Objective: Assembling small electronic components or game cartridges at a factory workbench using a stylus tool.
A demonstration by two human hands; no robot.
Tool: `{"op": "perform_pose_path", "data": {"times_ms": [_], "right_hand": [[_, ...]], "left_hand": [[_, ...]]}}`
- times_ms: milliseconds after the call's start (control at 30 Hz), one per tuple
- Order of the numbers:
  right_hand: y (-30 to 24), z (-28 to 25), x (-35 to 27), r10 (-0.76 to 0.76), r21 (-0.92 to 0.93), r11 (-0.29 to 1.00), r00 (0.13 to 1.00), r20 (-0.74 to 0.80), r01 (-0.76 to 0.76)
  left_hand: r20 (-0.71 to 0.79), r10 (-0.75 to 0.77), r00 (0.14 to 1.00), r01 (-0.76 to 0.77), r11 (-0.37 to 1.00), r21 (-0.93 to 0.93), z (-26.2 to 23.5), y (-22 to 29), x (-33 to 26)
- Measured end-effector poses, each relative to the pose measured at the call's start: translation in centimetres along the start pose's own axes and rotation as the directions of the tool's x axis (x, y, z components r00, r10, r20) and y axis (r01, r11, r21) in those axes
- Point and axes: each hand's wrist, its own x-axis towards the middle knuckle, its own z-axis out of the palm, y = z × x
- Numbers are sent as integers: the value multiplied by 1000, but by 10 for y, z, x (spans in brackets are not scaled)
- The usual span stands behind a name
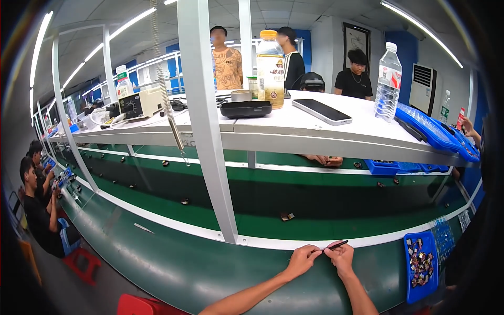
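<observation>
My left hand (304,261) and my right hand (341,258) are close together over the front edge of the green bench, beside the white rail. Between the thumb and fingers of my right hand is a slim black pen-like tool (338,244), its dark end pointing up to the right. My left hand's fingertips are pinched together near the right hand's fingertips; whatever they hold is too small to make out. To the right stands a blue tray (408,270) with many small wired parts (421,262) in it. A pair of tweezers (144,228) lies on the bench far to the left.
Small parts (287,216) are spread along the green belt (325,223) behind the rail. A white upright post (207,121) rises to my left. The shelf (336,137) above carries bottles (270,71), a phone (322,111) and a black case (245,109). Other people work around the line.
</observation>
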Motion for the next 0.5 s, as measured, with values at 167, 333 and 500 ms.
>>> {"op": "perform_pose_path", "data": {"times_ms": [167,333,500], "right_hand": [[-2,7,8,-2,-3,1000,997,78,3],[8,12,8,-157,21,988,984,89,155],[7,0,4,-94,4,996,995,32,94]], "left_hand": [[48,-150,988,154,983,-98,-1,3,2],[15,-164,986,165,981,-101,0,3,2],[38,-143,989,144,989,-42,1,13,2]]}}
